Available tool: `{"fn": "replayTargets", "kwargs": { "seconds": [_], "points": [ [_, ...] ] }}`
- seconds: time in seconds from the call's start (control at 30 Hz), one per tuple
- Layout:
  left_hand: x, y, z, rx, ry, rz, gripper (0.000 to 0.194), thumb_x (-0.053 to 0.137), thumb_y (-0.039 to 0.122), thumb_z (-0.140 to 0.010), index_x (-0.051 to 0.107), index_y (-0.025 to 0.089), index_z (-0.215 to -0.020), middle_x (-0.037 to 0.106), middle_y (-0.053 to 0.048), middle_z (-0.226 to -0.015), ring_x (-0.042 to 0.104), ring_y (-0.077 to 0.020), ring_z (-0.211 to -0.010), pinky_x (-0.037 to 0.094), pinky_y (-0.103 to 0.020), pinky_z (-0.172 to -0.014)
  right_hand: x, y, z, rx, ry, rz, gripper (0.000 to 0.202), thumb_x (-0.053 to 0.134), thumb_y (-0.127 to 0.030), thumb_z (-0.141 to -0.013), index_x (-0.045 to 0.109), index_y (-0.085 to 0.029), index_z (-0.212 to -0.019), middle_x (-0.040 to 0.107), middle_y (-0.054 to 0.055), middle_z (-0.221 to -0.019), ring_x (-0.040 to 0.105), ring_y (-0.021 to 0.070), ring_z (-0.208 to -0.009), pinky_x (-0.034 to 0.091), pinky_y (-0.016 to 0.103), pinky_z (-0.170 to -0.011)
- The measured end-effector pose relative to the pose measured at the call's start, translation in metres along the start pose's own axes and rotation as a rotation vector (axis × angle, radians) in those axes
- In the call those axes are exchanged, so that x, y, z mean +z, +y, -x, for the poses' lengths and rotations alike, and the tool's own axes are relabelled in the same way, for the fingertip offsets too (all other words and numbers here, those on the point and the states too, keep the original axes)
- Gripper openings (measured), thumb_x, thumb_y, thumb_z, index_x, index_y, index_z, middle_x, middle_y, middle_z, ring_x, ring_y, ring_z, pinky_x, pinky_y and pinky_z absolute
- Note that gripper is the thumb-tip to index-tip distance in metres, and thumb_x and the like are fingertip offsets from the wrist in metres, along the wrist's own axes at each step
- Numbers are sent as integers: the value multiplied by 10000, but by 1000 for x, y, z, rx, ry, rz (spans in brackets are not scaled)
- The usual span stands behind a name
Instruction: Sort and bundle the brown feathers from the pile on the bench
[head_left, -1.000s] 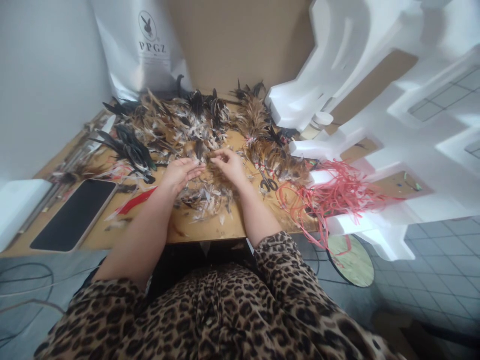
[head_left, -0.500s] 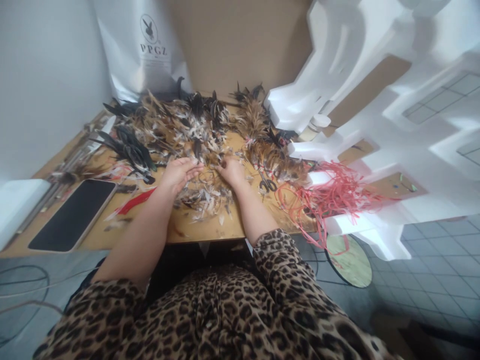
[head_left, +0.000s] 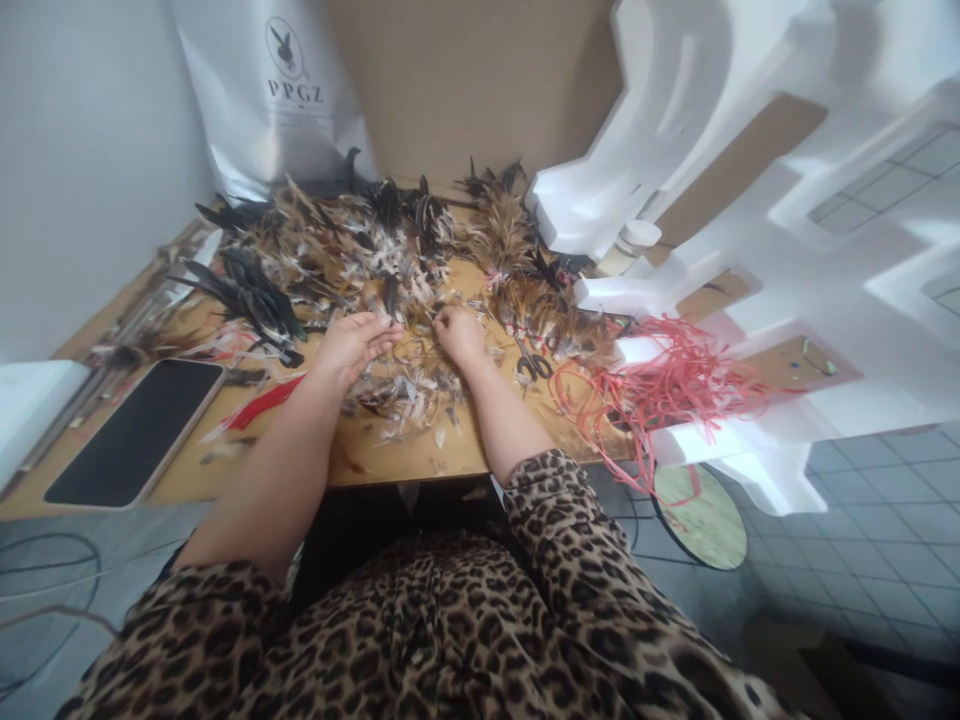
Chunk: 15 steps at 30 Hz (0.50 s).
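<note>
My left hand (head_left: 354, 343) is pinched at the thumb and forefinger, the other fingers loosely curled. A small dark feather (head_left: 390, 294) stands up from its fingertips. My right hand (head_left: 460, 335) is a short way to the right, its fingers closed together; whatever is in them is too small to make out. Brown and white feathers (head_left: 405, 400) lie scattered on the table just below both hands. Beyond them is a large heap of brown and black feathers (head_left: 315, 235). Scissors (head_left: 534, 365) rest to the right of my right hand.
A phone (head_left: 139, 430) lies at the left, near a red strip (head_left: 264, 402). Pink-red ribbons (head_left: 675, 385) hang over the table's right edge. White foam pieces (head_left: 750, 300) and a white-capped bottle (head_left: 630, 245) stand at right. A silver bag (head_left: 277, 130) is behind the feathers.
My right hand has drawn its fingers closer together and shifted slightly. My left hand keeps its pinch. The whole view has turned a little.
</note>
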<state>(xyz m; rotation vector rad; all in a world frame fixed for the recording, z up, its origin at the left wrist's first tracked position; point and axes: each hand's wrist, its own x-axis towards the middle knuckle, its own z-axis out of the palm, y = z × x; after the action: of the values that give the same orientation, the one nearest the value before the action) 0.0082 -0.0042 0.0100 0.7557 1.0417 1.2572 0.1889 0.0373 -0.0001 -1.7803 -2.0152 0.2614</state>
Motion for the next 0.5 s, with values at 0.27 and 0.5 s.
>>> {"fn": "replayTargets", "kwargs": {
  "seconds": [0.27,0.5],
  "points": [
    [-1,-1,-2,29,-7,4,108,694,166,-677,622,95,-714,698,-87,-722,669,-116,-630,500,-140,-533,0,2,-3,38,110,-166,238,484,-333,-802,639,-202,-928,670,40,-920,594,178,-868,430,282,-786],
    [0,-2,-4,0,-17,11,81,679,135,-685,620,93,-721,697,-92,-732,668,-120,-619,508,-154,-530,4,4,-8,9,80,-101,165,504,-253,-766,659,-199,-781,673,66,-903,593,194,-854,425,298,-774]
  ]
}}
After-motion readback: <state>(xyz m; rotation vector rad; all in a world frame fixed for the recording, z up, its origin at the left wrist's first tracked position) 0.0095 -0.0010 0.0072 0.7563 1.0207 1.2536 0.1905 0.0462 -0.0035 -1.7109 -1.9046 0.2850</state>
